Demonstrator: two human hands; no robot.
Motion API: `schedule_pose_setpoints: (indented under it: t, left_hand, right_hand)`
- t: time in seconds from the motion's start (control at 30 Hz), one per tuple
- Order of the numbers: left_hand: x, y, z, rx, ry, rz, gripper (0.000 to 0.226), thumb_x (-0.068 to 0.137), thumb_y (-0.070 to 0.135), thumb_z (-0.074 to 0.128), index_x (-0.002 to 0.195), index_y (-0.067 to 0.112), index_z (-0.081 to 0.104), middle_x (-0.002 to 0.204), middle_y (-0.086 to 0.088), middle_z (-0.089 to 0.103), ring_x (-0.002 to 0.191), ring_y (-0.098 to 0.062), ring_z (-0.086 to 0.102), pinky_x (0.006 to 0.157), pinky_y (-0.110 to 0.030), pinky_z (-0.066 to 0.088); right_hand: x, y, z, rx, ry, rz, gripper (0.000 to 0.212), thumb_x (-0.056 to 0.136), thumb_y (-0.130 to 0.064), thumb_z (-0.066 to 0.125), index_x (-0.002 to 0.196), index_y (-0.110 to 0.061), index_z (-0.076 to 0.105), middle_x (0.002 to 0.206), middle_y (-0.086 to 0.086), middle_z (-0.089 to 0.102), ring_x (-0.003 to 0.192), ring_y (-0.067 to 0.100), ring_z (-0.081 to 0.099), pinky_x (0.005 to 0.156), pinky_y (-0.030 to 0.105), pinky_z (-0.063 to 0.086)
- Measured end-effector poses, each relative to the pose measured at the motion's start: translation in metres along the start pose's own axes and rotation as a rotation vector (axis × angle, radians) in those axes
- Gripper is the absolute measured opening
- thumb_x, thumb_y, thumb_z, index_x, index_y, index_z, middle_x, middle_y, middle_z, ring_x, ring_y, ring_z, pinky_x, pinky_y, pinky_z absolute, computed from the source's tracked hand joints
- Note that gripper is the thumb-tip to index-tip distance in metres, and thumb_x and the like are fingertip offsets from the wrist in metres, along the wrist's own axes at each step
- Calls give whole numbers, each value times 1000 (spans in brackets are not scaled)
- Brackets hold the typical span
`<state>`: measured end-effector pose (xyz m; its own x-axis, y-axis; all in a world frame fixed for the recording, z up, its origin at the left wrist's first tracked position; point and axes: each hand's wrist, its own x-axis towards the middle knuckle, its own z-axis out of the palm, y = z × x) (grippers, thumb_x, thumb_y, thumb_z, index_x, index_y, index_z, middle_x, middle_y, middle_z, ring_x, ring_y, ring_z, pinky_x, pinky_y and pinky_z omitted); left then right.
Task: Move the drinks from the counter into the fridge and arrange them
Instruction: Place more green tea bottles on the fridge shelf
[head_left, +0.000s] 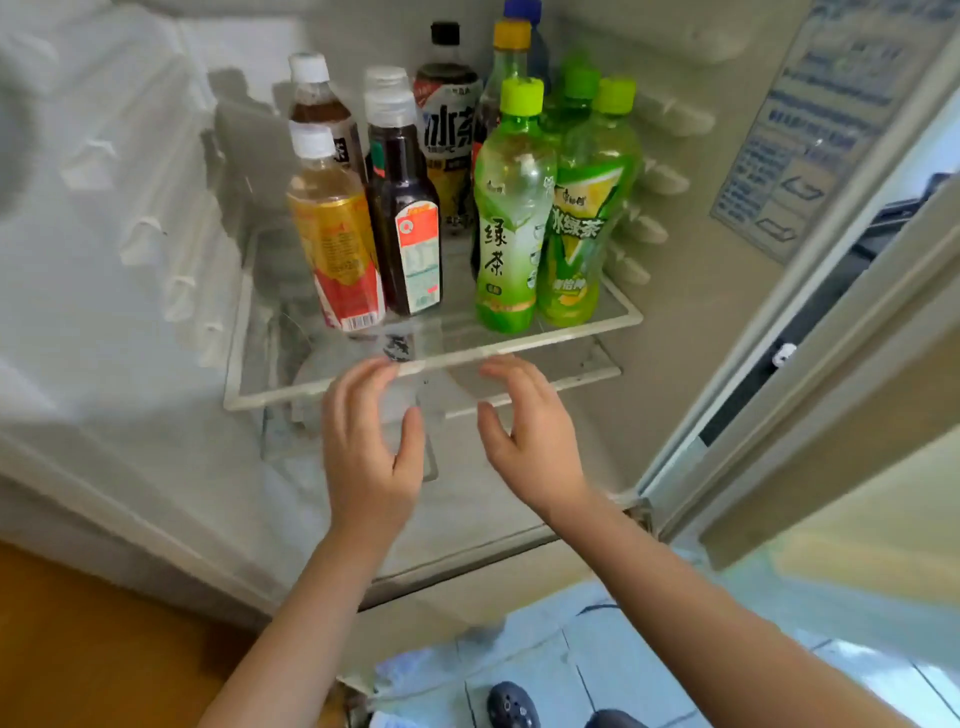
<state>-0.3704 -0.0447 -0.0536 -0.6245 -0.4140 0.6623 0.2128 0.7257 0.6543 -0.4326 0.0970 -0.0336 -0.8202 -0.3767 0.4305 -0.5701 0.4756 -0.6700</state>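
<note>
The fridge (156, 218) stands open. The left hand (369, 447) and right hand (530, 441) hover side by side at the front rim of its glass shelf (582, 331). Each grip is released, fingers loosely curved, holding nothing. The fingertips may brush the rim, but it is hard to tell. The drinks stand upright on the shelf: amber bottle (335, 228) and dark bottle (405, 218) at 11 o'clock from the hands, green tea bottles (511, 223) at 1 o'clock, and more crowded behind.

A pale blue tiled floor (597, 654) lies at 6 o'clock, with dark joints between the tiles. At 8 o'clock is an orange-brown wooden surface (78, 639). The light is bright and even.
</note>
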Motion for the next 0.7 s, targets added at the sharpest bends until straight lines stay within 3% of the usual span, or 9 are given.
schedule_pose_setpoints:
  t: [0.13, 0.27, 0.33, 0.4, 0.47, 0.53, 0.63, 0.7]
  left_hand:
    - [-63, 9, 10, -75, -316, 7, 29, 92, 21, 47, 112, 5, 60, 110, 4, 56, 106, -12, 51, 96, -14, 34]
    - [-125, 6, 41, -130, -660, -174, 15, 93, 14, 55, 106, 14, 62, 103, 10, 59, 96, -11, 58, 81, -3, 35]
    - [-161, 2, 66, -87, -956, -280, 18, 94, 21, 55, 111, 19, 61, 108, 7, 62, 95, -10, 58, 79, -12, 41]
    - [-203, 2, 86, 46, -1311, -330, 29, 94, 26, 53, 121, 17, 58, 118, -1, 62, 102, -16, 58, 87, -26, 44]
    - [-252, 7, 96, 230, -1661, -221, 40, 96, 34, 49, 132, 15, 50, 129, -5, 57, 114, -22, 55, 95, -29, 42]
    - [-299, 13, 95, 378, -1919, -10, 46, 96, 39, 45, 137, 17, 44, 135, -7, 53, 121, -24, 51, 98, -29, 41]
    - [-355, 28, 86, 433, -2179, 142, 46, 95, 41, 46, 134, 17, 48, 135, -6, 54, 122, -23, 51, 100, -28, 41]
    - [-384, 44, 85, 423, -2296, 195, 40, 96, 38, 47, 126, 14, 55, 130, -7, 59, 118, -23, 54, 97, -28, 42]
  right_hand:
    - [-77, 36, -25, -149, -22, 217, 32, 87, -8, 58, 119, -5, 58, 127, 7, 56, 111, 26, 56, 90, 29, 41]
    - [-186, 75, -47, -275, -102, 599, 34, 93, -18, 52, 127, -15, 53, 132, 2, 52, 111, 24, 54, 84, 31, 41]
    - [-251, 89, -56, -313, -132, 829, 34, 94, -21, 50, 128, -19, 53, 134, -1, 51, 117, 21, 52, 89, 29, 40]
    - [-320, 94, -61, -302, -170, 1069, 34, 94, -23, 49, 127, -21, 54, 130, -3, 55, 117, 19, 53, 92, 27, 40]
    - [-390, 88, -65, -224, -164, 1337, 33, 93, -25, 49, 125, -21, 56, 123, -2, 61, 114, 19, 55, 89, 25, 41]
    - [-453, 73, -67, -105, -116, 1600, 28, 92, -24, 48, 117, -19, 60, 112, 2, 66, 105, 20, 59, 74, 21, 39]
    - [-535, 42, -65, 36, -26, 1847, 18, 89, -17, 48, 84, -10, 64, 83, 7, 61, 83, 21, 56, 68, 27, 39]
    - [-583, 17, -64, 84, 48, 1987, 17, 87, -13, 47, 75, -11, 59, 82, 10, 58, 82, 22, 55, 74, 29, 43]
